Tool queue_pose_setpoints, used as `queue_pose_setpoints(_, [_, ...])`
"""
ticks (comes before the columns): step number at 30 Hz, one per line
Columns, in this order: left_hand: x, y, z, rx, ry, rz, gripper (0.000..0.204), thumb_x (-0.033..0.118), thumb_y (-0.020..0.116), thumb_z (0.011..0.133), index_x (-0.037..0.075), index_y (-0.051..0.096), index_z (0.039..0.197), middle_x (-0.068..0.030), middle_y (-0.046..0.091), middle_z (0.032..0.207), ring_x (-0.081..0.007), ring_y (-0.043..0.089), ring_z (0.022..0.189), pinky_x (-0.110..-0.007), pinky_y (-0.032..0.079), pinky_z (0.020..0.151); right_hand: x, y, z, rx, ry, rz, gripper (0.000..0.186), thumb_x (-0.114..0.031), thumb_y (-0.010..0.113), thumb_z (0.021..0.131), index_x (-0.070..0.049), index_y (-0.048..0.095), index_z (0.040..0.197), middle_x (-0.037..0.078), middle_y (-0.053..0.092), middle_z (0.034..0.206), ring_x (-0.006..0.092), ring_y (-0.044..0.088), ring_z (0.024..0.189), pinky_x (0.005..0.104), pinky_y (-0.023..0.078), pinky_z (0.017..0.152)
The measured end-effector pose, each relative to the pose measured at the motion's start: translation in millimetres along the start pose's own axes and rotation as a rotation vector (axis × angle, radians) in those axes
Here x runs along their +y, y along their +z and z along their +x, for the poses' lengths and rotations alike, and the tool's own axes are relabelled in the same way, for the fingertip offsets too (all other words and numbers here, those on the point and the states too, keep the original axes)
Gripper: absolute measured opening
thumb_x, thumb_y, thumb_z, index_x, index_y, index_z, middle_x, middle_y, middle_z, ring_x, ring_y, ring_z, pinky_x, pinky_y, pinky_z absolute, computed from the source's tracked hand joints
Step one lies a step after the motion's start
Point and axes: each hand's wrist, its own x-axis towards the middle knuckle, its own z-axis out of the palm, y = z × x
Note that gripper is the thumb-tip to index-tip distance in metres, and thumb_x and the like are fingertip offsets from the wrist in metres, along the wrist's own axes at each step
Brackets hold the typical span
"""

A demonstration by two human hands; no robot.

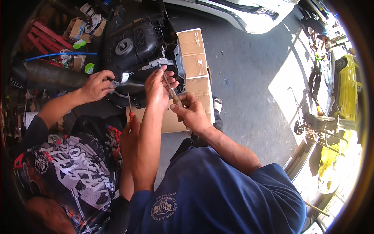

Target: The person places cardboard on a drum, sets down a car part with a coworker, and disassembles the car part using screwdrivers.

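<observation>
My right hand (191, 111) is closed round the amber handle of a screwdriver (176, 99). Its metal shaft slants up and left to a grey bracket (159, 62) on the near edge of a large black moulded plastic housing (142, 43). With palm turned up, my left hand (157, 87) pinches the shaft close to its tip, its other fingers loosely curled. Whether it also holds a small fastener is hidden. At my left, a co-worker's hand (99, 85) grips a small grey part at the housing's edge. The co-worker's other hand (131, 126) holds a red-handled screwdriver (130, 111).
Cardboard boxes (194, 58) lie under and beside the housing. A dark cylinder (50, 74), a blue hose (62, 54) and red metal stands (43, 37) crowd the left. A white car (245, 17) stands ahead; a yellow vehicle (348, 89) is at far right.
</observation>
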Motion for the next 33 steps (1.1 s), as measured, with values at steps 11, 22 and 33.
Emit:
queue_pose_setpoints(11, [14,-7,-30,-0.038,-0.003,0.334,0.034,0.026,0.054,0.095,0.001,0.058,0.117,-0.0120,0.068,0.094,-0.0183,0.066,0.081,-0.033,0.055,0.073,-10,-21,7,-0.441,0.356,0.251,0.040,-0.027,0.048,0.099,0.000,0.042,0.128,0.016,0.062,0.111,0.0248,0.067,0.092,0.0320,0.058,0.050])
queue_pose_setpoints(22, [-61,27,-154,0.432,0.502,0.957,0.048,0.011,0.057,0.091,-0.002,0.040,0.135,-0.0214,0.055,0.124,-0.0333,0.058,0.112,-0.038,0.046,0.094,-43,-23,37,-0.474,0.487,-0.121,0.038,-0.025,0.054,0.098,0.003,0.053,0.123,0.011,0.062,0.111,0.0195,0.060,0.101,0.0321,0.048,0.087])
queue_pose_setpoints(33, [-69,41,-132,0.863,0.514,0.971,0.033,0.012,0.065,0.085,0.001,0.060,0.115,-0.0161,0.066,0.102,-0.0295,0.067,0.091,-0.037,0.053,0.077,-185,24,247,-0.482,-1.133,-1.274,0.066,-0.051,0.057,0.088,-0.007,0.046,0.136,0.019,0.051,0.133,0.0388,0.046,0.124,0.0430,0.039,0.103])
